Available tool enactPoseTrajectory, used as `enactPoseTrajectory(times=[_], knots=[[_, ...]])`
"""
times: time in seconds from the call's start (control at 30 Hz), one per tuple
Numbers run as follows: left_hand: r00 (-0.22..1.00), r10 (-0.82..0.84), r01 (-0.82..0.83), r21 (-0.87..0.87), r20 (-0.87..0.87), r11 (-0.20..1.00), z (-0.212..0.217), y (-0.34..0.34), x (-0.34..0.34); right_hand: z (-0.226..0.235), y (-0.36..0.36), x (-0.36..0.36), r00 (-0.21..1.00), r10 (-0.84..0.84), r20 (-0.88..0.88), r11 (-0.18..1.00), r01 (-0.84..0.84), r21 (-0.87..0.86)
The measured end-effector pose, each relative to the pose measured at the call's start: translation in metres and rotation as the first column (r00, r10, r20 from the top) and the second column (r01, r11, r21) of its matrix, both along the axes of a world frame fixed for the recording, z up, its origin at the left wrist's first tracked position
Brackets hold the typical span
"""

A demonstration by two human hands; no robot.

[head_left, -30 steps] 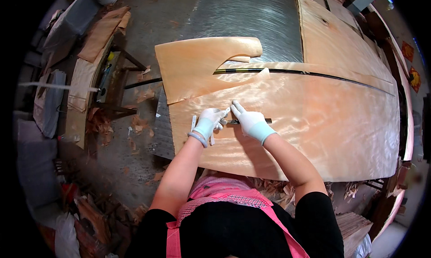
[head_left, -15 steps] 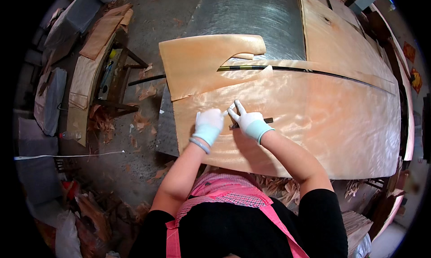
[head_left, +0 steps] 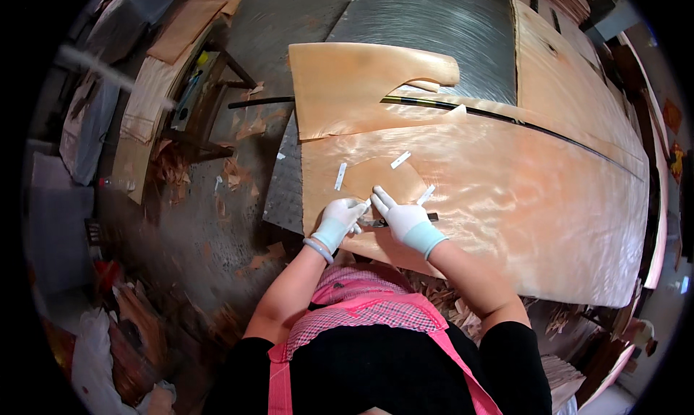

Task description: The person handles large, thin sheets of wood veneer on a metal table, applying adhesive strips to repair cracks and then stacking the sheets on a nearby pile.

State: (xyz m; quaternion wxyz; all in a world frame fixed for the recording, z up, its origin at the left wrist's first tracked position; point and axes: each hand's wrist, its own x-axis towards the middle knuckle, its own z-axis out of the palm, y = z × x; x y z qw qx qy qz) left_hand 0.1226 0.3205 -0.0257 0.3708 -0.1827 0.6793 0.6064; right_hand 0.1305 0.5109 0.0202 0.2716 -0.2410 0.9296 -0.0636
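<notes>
A large thin sheet of pale wood veneer (head_left: pixel 520 198) lies across a metal-topped table (head_left: pixel 434 24). A veneer patch (head_left: pixel 379 180) sits in it near the front edge, fixed with short white tape strips (head_left: pixel 340 176). Both my hands wear white gloves and rest side by side just below the patch. My left hand (head_left: pixel 338 221) has its fingers curled on the veneer edge. My right hand (head_left: pixel 403 218) lies over a thin dark tool (head_left: pixel 432 217), with its index finger stretched toward the patch. A second veneer piece (head_left: pixel 354 86) with a curved cut-out lies behind.
A dark gap (head_left: pixel 506 118) runs between the veneer sheets. Left of the table stands a wooden stool (head_left: pixel 199 90) with veneer stacks, and scraps litter the floor (head_left: pixel 217 227). More veneer offcuts (head_left: pixel 434 299) lie under the table's front edge.
The view has shifted slightly. My hands stay at the same place on the veneer, and the left has drawn a little closer to the right.
</notes>
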Motion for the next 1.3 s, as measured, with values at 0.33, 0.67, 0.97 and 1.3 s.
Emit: enactPoseTrajectory(times=[0.33,0.67,0.97,1.3], knots=[[0.918,-0.346,0.241,-0.419,-0.196,0.875,-0.002,-0.022,0.029,-0.009,-0.021,0.015,0.997,0.072,0.028,0.987,-0.075,0.142],[0.944,-0.225,0.159,-0.263,-0.241,0.952,0.012,-0.062,-0.008,-0.012,-0.03,0.018,0.998,0.042,-0.04,0.985,-0.034,0.171],[0.977,-0.182,0.155,-0.222,-0.107,0.963,0.009,-0.057,-0.011,-0.004,-0.064,-0.005,0.999,0.033,0.022,0.999,-0.034,0.042],[0.718,-0.632,0.086,-0.864,-0.292,0.497,0.0,-0.093,-0.001,-0.012,-0.08,0.006,0.995,0.081,-0.049,0.988,-0.074,0.133]])
